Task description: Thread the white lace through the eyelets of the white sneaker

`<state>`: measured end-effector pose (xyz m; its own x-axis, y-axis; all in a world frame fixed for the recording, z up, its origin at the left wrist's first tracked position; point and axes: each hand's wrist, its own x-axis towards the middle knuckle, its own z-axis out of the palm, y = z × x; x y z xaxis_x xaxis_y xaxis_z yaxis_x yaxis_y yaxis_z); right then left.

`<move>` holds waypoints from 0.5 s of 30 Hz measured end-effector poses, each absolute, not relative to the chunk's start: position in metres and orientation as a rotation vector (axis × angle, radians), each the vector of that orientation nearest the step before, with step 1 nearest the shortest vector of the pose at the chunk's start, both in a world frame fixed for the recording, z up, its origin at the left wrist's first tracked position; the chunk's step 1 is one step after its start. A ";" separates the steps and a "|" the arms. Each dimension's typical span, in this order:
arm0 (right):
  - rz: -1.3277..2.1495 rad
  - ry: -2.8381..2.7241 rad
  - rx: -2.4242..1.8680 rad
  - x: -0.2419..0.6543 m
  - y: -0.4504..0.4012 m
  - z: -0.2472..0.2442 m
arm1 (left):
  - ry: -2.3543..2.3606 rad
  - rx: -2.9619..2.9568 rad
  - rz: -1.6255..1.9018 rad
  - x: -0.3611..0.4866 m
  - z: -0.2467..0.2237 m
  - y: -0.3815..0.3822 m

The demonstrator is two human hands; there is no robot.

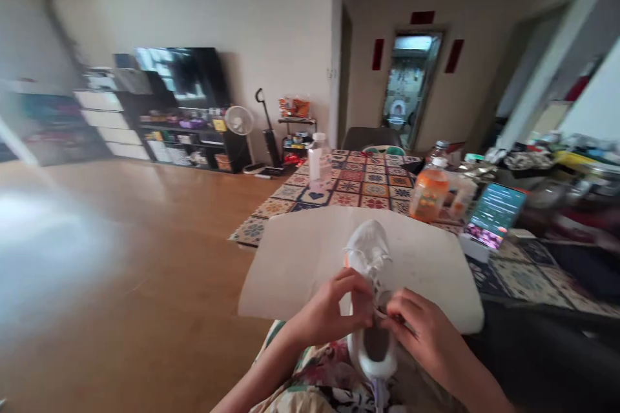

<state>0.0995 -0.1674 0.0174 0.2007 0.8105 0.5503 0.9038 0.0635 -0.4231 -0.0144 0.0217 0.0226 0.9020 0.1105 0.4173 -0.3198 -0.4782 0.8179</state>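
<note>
Left-hand fingers [357,281] appear to pinch a shoelace [380,315] atop a white sneaker [370,236], which stretches away between them and the right-hand fingers [405,307], seemingly gripping it too; lacing beyond them looks threaded, the end nearest them apparently unfastened.

Place: home, living-dining room | Evidence: television [196,74], fan [239,120], patterned tablecloth [347,185], toilet [398,112] beyond doorway [411,80]

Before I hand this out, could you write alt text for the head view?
A person's left hand and right hand meet at the opening of a white lace-up sneaker, its toe over a white sheet. A tile-patterned tablecloth beyond bears an orange bottle and a propped, lit phone.
</note>
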 end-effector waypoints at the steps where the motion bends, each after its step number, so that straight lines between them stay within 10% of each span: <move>1: -0.172 -1.617 -1.732 0.097 -0.169 0.024 | -0.134 2.071 0.513 -0.015 0.023 0.021; 8: 0.963 -2.057 -0.954 0.101 -0.178 0.054 | -0.204 2.237 0.623 -0.003 0.013 0.028; 15: -0.005 -1.535 -1.713 0.112 -0.171 0.044 | -0.285 2.213 0.667 0.003 0.011 0.028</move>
